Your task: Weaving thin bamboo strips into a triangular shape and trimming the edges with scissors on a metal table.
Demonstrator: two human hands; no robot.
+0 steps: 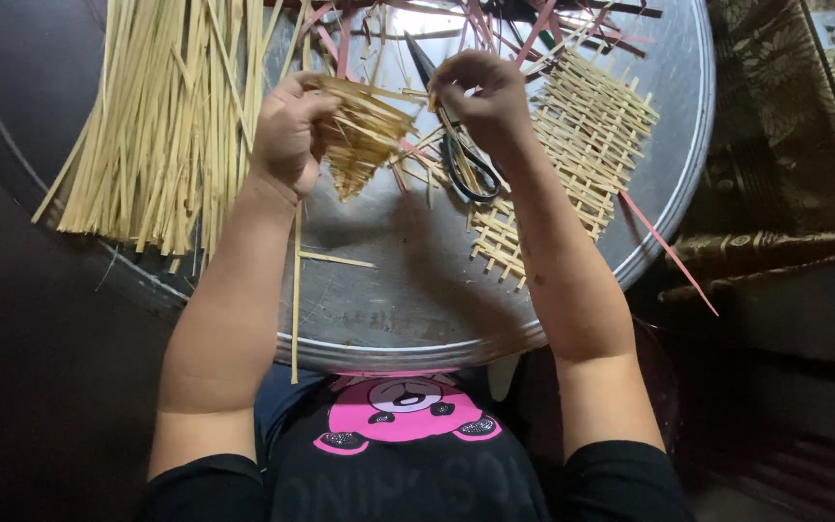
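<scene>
Gripping a small woven straw piece, left hand closed; right hand pinching its strand.

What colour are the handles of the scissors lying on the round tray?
Black, seen in the head view: the scissors lie partly under the right hand.

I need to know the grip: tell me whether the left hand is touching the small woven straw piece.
Touching. The head view shows the left hand closed around one edge of the small woven straw piece, with no gap.
</scene>
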